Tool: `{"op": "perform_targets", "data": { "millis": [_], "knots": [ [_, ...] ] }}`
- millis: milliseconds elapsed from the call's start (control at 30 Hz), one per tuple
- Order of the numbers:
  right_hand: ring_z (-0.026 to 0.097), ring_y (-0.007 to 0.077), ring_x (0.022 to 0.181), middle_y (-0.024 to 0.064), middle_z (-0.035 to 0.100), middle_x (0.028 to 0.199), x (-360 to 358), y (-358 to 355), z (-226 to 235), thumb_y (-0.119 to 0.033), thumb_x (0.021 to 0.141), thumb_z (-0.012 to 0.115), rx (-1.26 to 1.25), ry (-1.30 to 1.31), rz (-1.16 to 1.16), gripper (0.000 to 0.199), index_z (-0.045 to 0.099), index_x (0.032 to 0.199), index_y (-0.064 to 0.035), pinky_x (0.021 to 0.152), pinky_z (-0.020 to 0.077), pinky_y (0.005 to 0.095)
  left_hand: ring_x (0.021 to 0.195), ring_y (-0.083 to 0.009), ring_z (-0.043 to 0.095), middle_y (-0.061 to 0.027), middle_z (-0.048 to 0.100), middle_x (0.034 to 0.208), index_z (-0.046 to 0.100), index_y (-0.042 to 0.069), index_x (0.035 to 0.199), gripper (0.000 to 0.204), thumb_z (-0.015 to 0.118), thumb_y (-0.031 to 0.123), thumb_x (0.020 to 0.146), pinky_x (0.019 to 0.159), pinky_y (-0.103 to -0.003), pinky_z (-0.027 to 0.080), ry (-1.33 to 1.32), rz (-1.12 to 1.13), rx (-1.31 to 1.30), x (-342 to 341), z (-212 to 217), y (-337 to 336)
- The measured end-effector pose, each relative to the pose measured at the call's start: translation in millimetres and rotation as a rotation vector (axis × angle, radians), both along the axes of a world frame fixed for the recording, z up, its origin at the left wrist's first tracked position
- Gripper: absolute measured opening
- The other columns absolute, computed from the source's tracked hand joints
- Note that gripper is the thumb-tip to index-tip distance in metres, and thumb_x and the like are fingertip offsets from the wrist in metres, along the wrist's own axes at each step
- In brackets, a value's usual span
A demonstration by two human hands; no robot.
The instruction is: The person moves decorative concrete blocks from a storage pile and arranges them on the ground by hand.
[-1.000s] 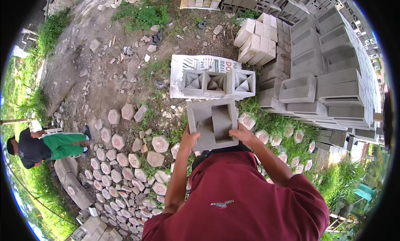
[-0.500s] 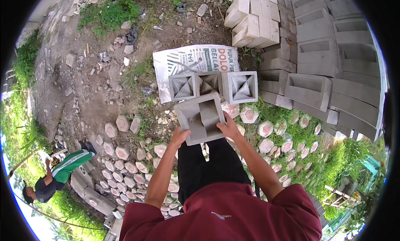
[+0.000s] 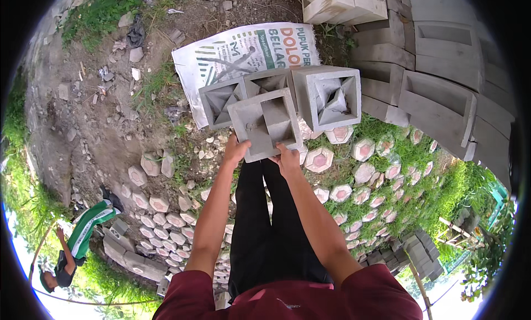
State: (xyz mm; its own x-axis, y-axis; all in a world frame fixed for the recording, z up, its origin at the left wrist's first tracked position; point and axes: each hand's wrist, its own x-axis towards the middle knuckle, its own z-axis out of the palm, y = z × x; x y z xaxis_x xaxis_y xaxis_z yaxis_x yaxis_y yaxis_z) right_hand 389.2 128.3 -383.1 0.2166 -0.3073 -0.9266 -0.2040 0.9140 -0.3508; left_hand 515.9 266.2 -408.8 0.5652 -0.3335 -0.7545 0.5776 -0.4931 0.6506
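A square grey concrete breeze block (image 3: 264, 125), hollowed with slanted inner faces, is held out in front of my legs. My left hand (image 3: 237, 150) grips its near left corner, and my right hand (image 3: 287, 160) grips the near right corner, thumbs on top. Just beyond stand three similar blocks in a row: a left block (image 3: 220, 103), a middle block (image 3: 268, 81) and a right block (image 3: 311, 99). The held block partly hides the left and middle ones. Beneath the row lies a white printed sack (image 3: 193, 71), spread flat.
Stacked concrete blocks (image 3: 442, 93) rise at the right, with pale blocks (image 3: 343, 4) at the far end. Hexagonal pavers (image 3: 319, 159) sit in grass around my feet. Rubble lies over the dirt (image 3: 99, 132) at left. Another person (image 3: 69, 259) is at the lower left.
My hands have carried the held block forward and lower, toward the row of blocks. The head view has tilted and moved closer, so the row and sack look larger.
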Motion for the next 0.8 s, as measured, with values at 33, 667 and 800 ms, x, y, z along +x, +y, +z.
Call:
{"op": "perform_targets", "data": {
  "millis": [33, 667, 800],
  "knots": [
    [0.064, 0.0294, 0.087, 0.0195, 0.056, 0.104, 4.4, -1.2, -16.4, -0.004, 0.082, 0.065, 0.000, 0.005, -0.032, 0.036, 0.043, 0.105, 0.0119, 0.072, 0.0617, 0.0454, 0.083, -0.0214, 0.062, -0.0115, 0.066, 0.093, 0.057, -0.003, 0.110, 0.041, 0.061, 0.005, 0.070, 0.073, -0.034, 0.049, 0.009, 0.000, 0.003, 4.9, -13.0, -6.8],
    [0.063, 0.0313, 0.094, 0.0157, 0.059, 0.105, 39.6, -62.9, -127.2, -0.004, 0.082, 0.063, -0.101, -0.084, -0.121, 0.033, 0.050, 0.111, 0.0031, 0.081, 0.0578, 0.0498, 0.088, -0.0260, 0.064, -0.0151, 0.067, 0.099, 0.058, -0.004, 0.112, 0.044, 0.064, 0.002, 0.069, 0.079, -0.036, 0.049, 0.051, -0.043, 0.140, 60.6, -96.8, -92.3],
    [0.063, 0.0290, 0.088, 0.0152, 0.057, 0.107, 42.4, -61.4, -137.1, -0.006, 0.079, 0.068, -0.028, -0.120, -0.091, 0.046, 0.046, 0.117, 0.0045, 0.073, 0.0594, 0.0444, 0.093, -0.0262, 0.062, -0.0144, 0.067, 0.101, 0.059, -0.003, 0.111, 0.040, 0.065, 0.003, 0.071, 0.083, -0.038, 0.047, 0.058, -0.057, 0.142, 65.2, -109.0, -85.1]
  ]
}}
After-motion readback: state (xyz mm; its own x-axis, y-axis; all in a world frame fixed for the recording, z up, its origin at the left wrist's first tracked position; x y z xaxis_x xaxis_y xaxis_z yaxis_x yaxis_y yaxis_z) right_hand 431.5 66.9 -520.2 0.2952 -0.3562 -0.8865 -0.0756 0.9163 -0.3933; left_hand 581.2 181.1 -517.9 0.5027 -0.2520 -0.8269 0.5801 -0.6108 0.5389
